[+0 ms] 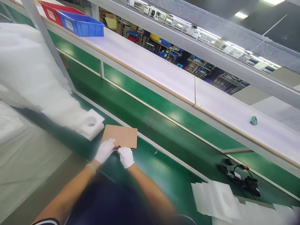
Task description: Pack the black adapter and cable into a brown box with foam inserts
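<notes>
Head view: my left hand and right hand, both gloved, pinch the near edge of a flat cardboard piece lying on the green belt, apparently to steady it flat. A white foam insert sits just beside its left edge. More foam pieces lie well apart, near black cables.
</notes>
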`<state>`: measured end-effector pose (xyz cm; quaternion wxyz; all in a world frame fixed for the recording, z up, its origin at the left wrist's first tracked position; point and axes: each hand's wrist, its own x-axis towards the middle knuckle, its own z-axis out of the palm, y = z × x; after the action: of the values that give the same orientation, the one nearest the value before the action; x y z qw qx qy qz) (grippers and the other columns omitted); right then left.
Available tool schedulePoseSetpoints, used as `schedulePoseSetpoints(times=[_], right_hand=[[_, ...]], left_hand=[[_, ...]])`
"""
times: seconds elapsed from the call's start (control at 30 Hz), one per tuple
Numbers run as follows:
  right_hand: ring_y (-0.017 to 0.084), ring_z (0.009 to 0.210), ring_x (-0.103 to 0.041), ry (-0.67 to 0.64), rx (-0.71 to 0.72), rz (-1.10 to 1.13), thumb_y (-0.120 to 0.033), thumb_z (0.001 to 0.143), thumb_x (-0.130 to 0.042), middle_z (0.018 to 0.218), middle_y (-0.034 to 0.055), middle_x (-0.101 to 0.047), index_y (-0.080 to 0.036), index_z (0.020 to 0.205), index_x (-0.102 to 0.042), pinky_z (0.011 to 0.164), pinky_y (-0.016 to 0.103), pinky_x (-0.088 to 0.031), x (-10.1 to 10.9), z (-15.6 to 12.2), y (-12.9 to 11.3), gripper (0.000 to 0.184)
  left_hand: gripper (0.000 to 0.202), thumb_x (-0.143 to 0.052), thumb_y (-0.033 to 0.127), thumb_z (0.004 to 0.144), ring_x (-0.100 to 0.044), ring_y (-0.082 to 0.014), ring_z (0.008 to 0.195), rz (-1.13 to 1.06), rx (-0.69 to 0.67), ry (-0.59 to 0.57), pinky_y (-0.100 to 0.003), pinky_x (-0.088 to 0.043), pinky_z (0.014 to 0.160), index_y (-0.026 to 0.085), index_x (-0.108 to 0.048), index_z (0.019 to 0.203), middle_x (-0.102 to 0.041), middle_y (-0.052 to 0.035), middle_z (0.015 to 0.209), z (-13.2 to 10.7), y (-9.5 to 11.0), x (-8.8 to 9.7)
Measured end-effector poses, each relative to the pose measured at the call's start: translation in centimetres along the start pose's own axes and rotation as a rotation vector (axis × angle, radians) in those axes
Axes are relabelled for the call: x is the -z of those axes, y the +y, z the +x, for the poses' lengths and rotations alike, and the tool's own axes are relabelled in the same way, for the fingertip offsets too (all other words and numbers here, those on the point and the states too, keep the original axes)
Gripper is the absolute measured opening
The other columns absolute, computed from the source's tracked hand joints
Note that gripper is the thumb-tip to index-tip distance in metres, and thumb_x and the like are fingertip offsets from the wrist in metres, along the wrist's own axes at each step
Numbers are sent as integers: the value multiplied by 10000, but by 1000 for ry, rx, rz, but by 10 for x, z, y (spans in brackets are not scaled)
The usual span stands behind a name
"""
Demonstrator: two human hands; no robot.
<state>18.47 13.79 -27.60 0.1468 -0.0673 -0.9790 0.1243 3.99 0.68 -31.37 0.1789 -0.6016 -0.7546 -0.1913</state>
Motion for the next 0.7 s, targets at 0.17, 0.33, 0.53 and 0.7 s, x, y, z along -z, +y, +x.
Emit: schedulePoseSetpoints(times=[0.17,0.33,0.53,0.7], right_hand=[[124,727,-570,7,67,-5,-127,891,-474,750,-6,-640,-195,799,-605,658,265,-360,0,-2,7,174],[189,1056,-528,94,35,-97,-187,945,-439,1185,59,-612,-190,939,-612,758,316,-369,-2,8,12,173],[195,1163,-453,81,66,-127,-229,951,-439,1308,66,-527,-200,1088,-572,770,328,-376,-6,2,17,194],[187,1118,-477,69,18,-101,-207,951,-446,1232,67,-564,-200,997,-591,766,314,-357,-7,4,14,152]], left_hand=[[426,-501,163,877,-423,-262,1285,-57,32,0,-423,-330,1049,170,-525,1303,-491,-108,1359,3,2,4],[390,-552,291,883,-443,-270,1265,-51,57,42,-426,-346,1033,166,-561,1253,-521,-97,1334,6,4,4],[400,-546,324,892,-443,-272,1261,-36,52,32,-424,-338,1033,152,-547,1253,-518,-88,1339,8,6,9],[392,-530,355,898,-435,-279,1269,-58,73,-10,-428,-323,1043,162,-556,1238,-508,-97,1347,9,8,12]])
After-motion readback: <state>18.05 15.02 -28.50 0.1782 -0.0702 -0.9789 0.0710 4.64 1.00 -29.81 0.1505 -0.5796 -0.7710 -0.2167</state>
